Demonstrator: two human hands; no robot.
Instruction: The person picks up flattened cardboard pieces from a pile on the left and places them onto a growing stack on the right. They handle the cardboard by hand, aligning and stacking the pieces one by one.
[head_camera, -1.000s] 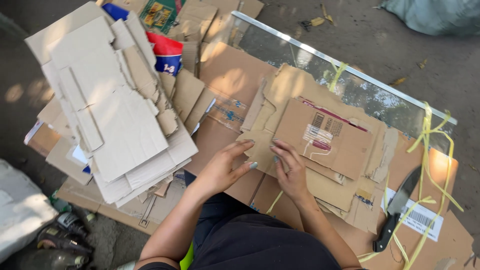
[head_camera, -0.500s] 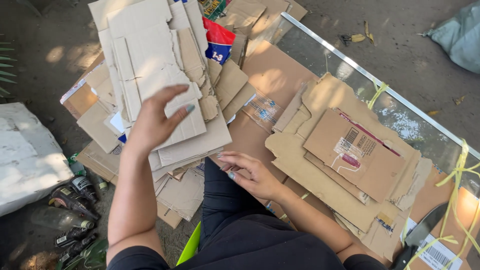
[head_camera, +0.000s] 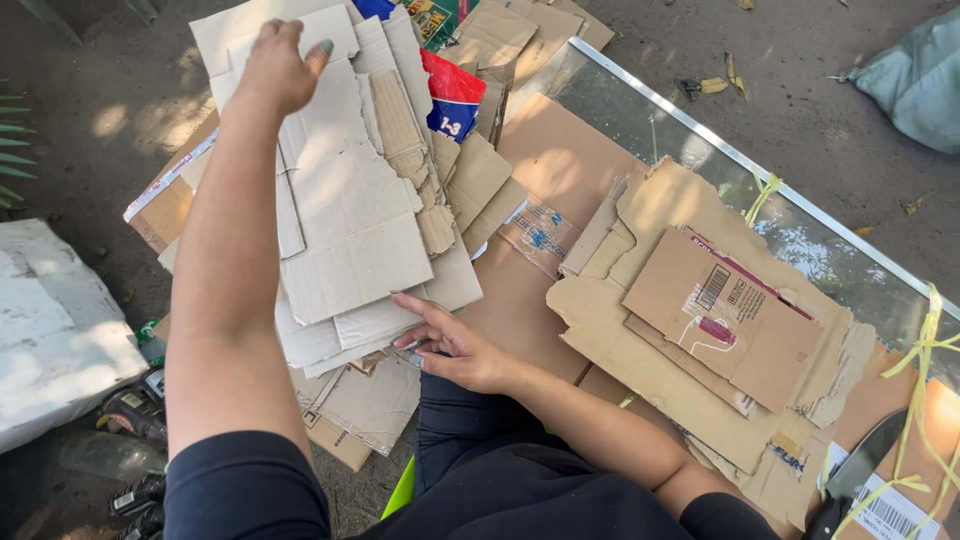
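1. Over the far end of the left cardboard stack (head_camera: 350, 200), the left hand (head_camera: 278, 62) now lies flat with fingers spread, palm down on the top sheets; half a second ago it was only midway along that stack, and a second ago it rested on the right-hand pile.
2. Meanwhile the right hand (head_camera: 452, 348) has left the right pile of flattened boxes (head_camera: 720, 330) and now touches the near edge of the left stack, fingers open and loosely extended, gripping nothing.
3. Both hands thus frame the same stack, one at each end, which reads as attention having shifted from the right pile to squaring or pressing the left one.
4. Beyond the stack lies a red and blue carton (head_camera: 452, 95); yellow strapping (head_camera: 925, 400) trails over the right pile's edge.
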